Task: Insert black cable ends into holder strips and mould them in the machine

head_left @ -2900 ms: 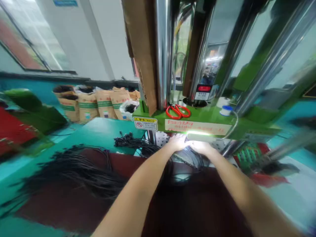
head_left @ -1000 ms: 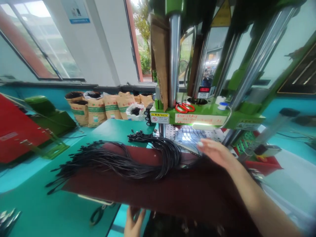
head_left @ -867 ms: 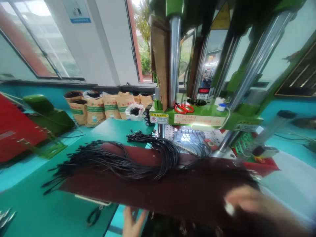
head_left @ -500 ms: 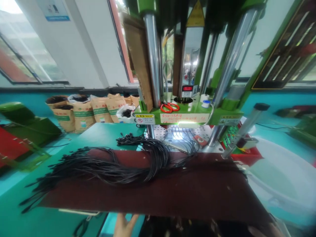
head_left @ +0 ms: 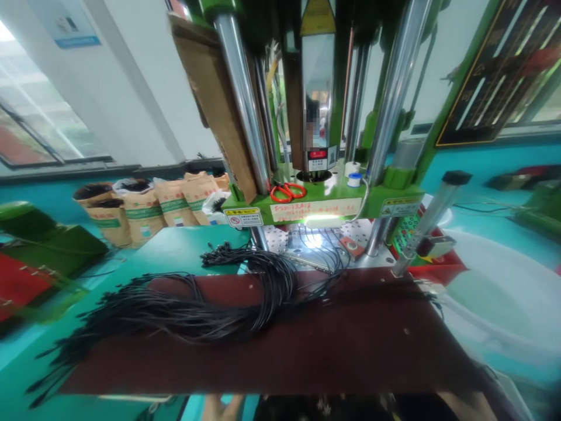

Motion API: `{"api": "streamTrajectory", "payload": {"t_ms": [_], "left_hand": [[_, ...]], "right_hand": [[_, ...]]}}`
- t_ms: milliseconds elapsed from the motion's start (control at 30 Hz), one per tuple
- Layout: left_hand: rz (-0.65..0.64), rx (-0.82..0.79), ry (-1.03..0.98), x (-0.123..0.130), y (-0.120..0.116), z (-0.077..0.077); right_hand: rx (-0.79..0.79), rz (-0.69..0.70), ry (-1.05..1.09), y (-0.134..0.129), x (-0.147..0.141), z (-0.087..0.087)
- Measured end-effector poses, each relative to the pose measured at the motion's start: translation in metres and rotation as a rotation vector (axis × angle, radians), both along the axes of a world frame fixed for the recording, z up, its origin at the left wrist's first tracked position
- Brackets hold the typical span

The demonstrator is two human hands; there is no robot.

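My left hand (head_left: 222, 407) shows only in part at the bottom edge, just below the front edge of the brown board (head_left: 333, 356). A thumb and a finger stand apart there, and I see nothing between them. At the bottom right, a blurred bit of my right hand or forearm (head_left: 467, 404) shows below the board; its fingers are hidden. Across the board's left half lies a thick bundle of black cables (head_left: 188, 313), with connector ends fanned to the left. Several thin cables run from the bundle to the lit metal bed (head_left: 309, 238) of the green press.
Red-handled scissors (head_left: 288, 192) and a blue-and-white spool (head_left: 354, 180) rest on the press's green crossbeam (head_left: 377, 199). A lever-like post (head_left: 432, 219) rises at right, near a red bin (head_left: 442, 275) and a large white tub (head_left: 495, 280). Filled sacks (head_left: 144, 213) stand back left.
My view has shifted, so the press appears farther left and the board slightly lower. Less of my left hand shows at the bottom edge. The cables keep their place on the board.
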State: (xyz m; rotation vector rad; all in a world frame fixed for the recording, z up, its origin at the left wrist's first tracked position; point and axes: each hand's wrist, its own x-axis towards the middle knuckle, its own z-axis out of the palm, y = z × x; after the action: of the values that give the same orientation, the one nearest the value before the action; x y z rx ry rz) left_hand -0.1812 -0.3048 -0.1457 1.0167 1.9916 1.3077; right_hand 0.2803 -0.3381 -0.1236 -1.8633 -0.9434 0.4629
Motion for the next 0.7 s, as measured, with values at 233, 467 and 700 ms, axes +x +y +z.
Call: {"api": "streamTrajectory", "payload": {"t_ms": [233,467,700], "left_hand": [[-0.012,-0.008,0.037,-0.006,0.0,-0.006],[-0.036,-0.059,0.129,-0.002,-0.002,0.008],[-0.048,-0.091,0.162,-0.005,-0.002,0.01]], "right_hand": [[0.015,0.01,0.082,-0.014,-0.001,-0.004],[0.01,0.049,0.192,-0.024,-0.01,0.011],[-0.032,0.109,0.262,-0.022,-0.02,0.034]]}}
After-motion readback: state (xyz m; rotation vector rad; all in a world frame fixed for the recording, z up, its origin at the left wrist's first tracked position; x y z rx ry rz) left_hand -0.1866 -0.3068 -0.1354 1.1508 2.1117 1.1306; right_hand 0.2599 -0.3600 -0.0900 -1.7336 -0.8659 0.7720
